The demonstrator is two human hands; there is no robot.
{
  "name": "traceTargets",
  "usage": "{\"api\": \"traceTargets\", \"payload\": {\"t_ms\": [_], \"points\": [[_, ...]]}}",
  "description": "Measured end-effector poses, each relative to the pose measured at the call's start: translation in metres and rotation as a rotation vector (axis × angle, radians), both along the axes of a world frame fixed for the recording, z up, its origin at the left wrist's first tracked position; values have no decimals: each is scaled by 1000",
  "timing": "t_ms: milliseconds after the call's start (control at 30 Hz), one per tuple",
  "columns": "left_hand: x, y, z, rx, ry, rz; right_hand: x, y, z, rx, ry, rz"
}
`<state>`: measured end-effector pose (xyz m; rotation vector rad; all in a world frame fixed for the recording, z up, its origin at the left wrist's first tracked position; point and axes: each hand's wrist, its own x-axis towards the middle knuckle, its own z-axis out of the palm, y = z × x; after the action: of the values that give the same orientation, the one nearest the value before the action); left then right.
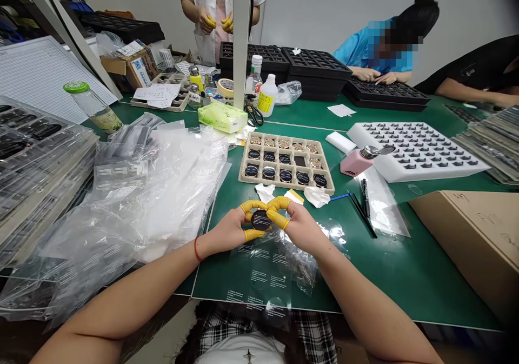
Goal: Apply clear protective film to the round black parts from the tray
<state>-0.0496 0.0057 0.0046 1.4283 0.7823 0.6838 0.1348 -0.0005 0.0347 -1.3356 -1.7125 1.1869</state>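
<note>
My left hand and my right hand, both with yellow finger cots, hold a round black disc with white print between them. Left fingertips pinch its rim from the side, while the right thumb and index finger press at its upper right edge. Below the hands, a clear film sheet printed with white text lies on the table. Just beyond them stands a beige compartment tray. Its front rows hold similar black discs, its back row rose-gold round watch-like parts, and one cell shows a dark square bottom.
Crumpled plastic bags cover the left side. White scraps, tweezers, a black pen and a pink pump bottle lie right of centre. Beyond are a white foam tray and a cardboard box. Co-workers stand or sit opposite.
</note>
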Motion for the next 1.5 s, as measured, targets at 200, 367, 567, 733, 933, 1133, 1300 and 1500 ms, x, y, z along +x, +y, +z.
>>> {"api": "traceTargets", "payload": {"t_ms": [200,367,567,733,933,1133,1300,1500], "points": [[-1,1,-2,-8,12,-8,-1,0,1,27,-56,-18],[0,0,-2,-25,-7,-11,-2,-1,-1,68,-67,-20],[0,0,-4,-61,-29,-6,0,1,0,147,-134,-21],[0,4,-2,-114,-36,24,33,24,-10,231,-610,-153],[-2,7,5,-199,-47,24,62,41,-41,44,-1073,-226],[-2,11,1,-171,-58,77,39,26,-32,428,-703,-269],[-3,14,-5,-102,-29,95,-7,-3,-18,808,-423,-33],[-3,9,-6,-80,-5,40,-22,2,-28,830,-551,-108]]}}
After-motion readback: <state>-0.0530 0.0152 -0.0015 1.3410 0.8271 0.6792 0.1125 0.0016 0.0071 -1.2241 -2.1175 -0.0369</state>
